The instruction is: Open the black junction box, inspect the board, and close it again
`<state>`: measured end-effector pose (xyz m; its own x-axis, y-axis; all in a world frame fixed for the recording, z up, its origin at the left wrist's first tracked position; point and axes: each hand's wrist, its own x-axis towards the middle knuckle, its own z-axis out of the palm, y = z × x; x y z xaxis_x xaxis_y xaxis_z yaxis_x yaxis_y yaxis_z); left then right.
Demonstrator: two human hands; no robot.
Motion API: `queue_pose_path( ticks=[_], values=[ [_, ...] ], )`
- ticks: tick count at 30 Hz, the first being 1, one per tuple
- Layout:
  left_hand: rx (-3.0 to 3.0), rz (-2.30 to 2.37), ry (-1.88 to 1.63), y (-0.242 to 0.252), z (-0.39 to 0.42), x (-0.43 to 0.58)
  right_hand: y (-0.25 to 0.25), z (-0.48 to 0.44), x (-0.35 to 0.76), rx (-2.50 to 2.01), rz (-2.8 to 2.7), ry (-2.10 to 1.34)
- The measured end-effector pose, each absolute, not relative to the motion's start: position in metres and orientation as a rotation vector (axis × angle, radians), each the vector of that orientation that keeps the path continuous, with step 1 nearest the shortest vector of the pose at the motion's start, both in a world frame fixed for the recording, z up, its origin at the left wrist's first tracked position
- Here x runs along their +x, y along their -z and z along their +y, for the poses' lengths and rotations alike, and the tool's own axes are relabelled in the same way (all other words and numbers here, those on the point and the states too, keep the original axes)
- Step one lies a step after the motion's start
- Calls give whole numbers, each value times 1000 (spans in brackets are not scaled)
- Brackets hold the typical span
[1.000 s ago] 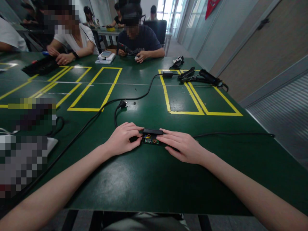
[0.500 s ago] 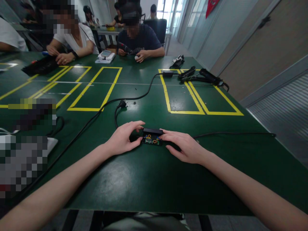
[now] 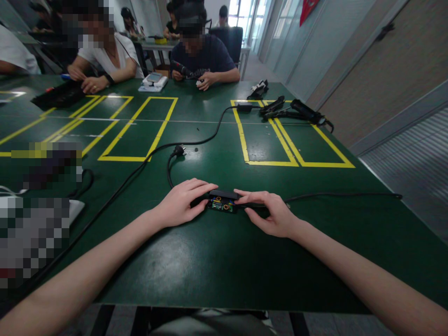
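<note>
Far left: blurred-out objects lie beside the person's forearm. A long black cable point(image 3: 140, 165) crosses the green surface point(image 3: 157, 273) on a diagonal, and a plug point(image 3: 179, 150) lies just beyond the left hand point(image 3: 182, 201), its cord leading back toward that hand.

Left hand: half a second ago the index finger is raised clear; now it lies along the left end of a black cover point(image 3: 224, 194), the thumb at the case's left end below. Thumb and finger thus pinch that end between them.

Centre: the small open case point(image 3: 224, 212) sits on the surface between the hands, slightly farther right than a second ago. The cover leans along its far side. Circuit board point(image 3: 217, 206) exposed, two copper rings visible; a second ago fingers hide its right part.

Right hand point(image 3: 268, 211): drawn back off the board, fingers spread and bent, index tip at the cover's right corner, another fingertip near the wires point(image 3: 231, 202). Thumb stands apart, pinching nothing visible. A black cord point(image 3: 343, 194) trails away beyond this hand.

Reading: the cover now seems steadied from both ends, the board uncovered and the case not closed.
</note>
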<state>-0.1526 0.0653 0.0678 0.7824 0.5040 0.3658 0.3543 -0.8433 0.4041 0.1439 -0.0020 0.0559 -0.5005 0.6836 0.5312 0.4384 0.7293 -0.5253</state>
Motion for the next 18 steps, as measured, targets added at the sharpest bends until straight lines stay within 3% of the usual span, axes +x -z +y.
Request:
queue_pose_path(
  ticks=[8,18],
  values=[
    [2757,625,-661,-68,63,-150,-50,-1,137,-959,-1877,-597],
    [2791,581,-629,-73,62,-149,-55,-2,136,-948,-1903,-560]
  ],
)
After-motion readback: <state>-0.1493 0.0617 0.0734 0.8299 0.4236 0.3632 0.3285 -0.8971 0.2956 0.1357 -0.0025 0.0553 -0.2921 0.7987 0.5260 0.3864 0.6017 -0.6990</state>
